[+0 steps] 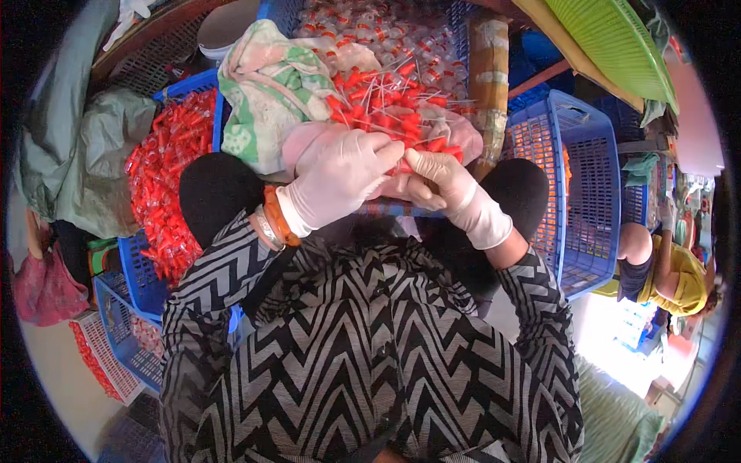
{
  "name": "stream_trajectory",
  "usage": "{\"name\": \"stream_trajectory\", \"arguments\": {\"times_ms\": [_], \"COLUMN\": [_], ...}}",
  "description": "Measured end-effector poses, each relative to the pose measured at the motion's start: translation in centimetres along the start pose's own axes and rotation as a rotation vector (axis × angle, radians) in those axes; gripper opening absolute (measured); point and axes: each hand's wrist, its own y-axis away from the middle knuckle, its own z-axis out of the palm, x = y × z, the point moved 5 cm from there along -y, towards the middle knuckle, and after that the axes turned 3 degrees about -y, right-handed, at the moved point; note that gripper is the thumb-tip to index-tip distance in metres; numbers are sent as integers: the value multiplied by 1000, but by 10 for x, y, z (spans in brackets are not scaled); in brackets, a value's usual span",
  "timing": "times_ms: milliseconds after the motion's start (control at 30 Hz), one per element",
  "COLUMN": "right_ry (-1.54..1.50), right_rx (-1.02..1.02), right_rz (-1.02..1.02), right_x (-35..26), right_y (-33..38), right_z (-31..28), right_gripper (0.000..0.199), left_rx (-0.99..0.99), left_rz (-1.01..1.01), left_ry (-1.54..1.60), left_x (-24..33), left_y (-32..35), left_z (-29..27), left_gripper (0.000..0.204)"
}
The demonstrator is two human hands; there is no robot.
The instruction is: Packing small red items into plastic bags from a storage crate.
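My left hand (340, 174) and my right hand (454, 185), both in thin white gloves, meet at the fingertips over my lap. Each is closed in a pinch. A bit of red shows by the fingertips, but the small piece they hold is mostly hidden. Just beyond them lies a heap of red caps with thin white tubes (386, 96), resting on a pink cloth (299, 141). A green-and-white towel (266, 92) is bunched to the left of the heap. Behind it are many small clear bottles with red-orange collars (432, 58).
At left, a blue basket (218, 116) holds red pieces (174, 185). To the right stand blue crates (590, 185) with orange pieces inside. A taped post (488, 85) edges the heap. Another person (671, 270) sits far right; a green round fan-like cover (617, 46) hangs top right.
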Motion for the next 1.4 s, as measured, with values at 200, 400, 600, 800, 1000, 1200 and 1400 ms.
{"name": "stream_trajectory", "arguments": {"times_ms": [200, 400, 600, 800, 1000, 1200, 1400], "right_ry": [641, 303, 1262, 1928, 1775, 1889, 1815], "right_rx": [377, 109, 491, 359, 424, 367, 377], "right_rz": [-528, -73, -629, -738, -915, -745, -624], "right_x": [-13, 7, -66, -45, -47, -35, -36], "right_y": [1, -6, -33, -73, -62, -73, -60], "right_z": [8, 8, -31, -31, -42, -32, -24], "right_gripper": [27, 32, 29, 15, 8, 7, 10], "left_rx": [-14, 27, 386, 427, 215, -183, -446], "left_rz": [-303, -126, -452, -521, -428, -490, -393], "left_ry": [382, 60, -228, -908, -186, -80, -261], "left_x": [-22, 0, -47, -82, -90, -131, -119], "left_y": [16, 23, 42, 70, -11, -109, -155], "left_z": [10, -9, -103, -164, -61, 90, 189], "left_gripper": [30, 34, 35, 36, 25, 26, 40]}}
